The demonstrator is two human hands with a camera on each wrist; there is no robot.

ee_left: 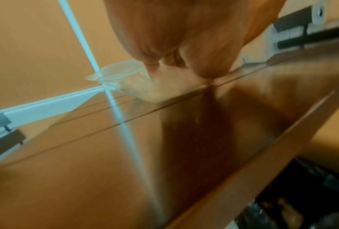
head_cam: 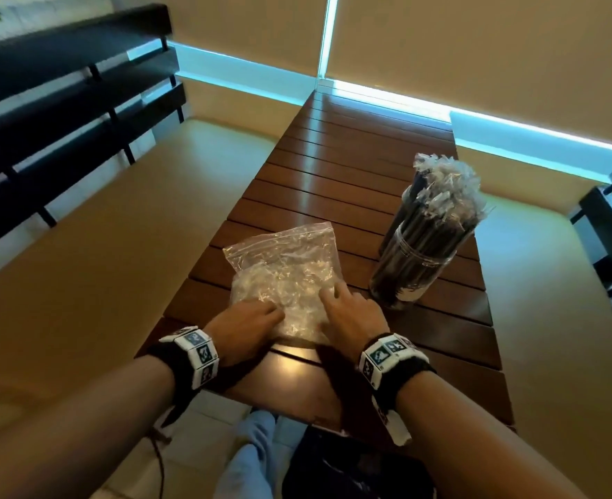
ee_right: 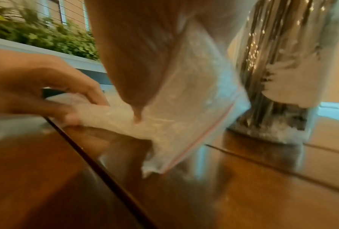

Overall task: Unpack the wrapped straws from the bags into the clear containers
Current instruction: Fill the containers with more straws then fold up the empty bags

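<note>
Left hand (head_cam: 241, 327) pinching the near left corner of the bag (head_cam: 283, 275); right hand (head_cam: 351, 318) flat on its near right side, fingers straight. Flat on the worktop (head_cam: 333, 167), near its front edge, long axis running away, zip end farthest. Just right: jar (head_cam: 410, 271) packed with upright straws (head_cam: 437, 199). Risk: a hard tug sliding the slick bag, or an elbow toppling the top-heavy jar.

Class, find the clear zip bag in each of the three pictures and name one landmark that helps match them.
Head: zip bag lies centre, on the wooden table, under both hands.
Left wrist: upper centre-left, beyond the fingers.
Right wrist: centre, running down to lower middle.
Shared landmark: the slatted table.
</note>
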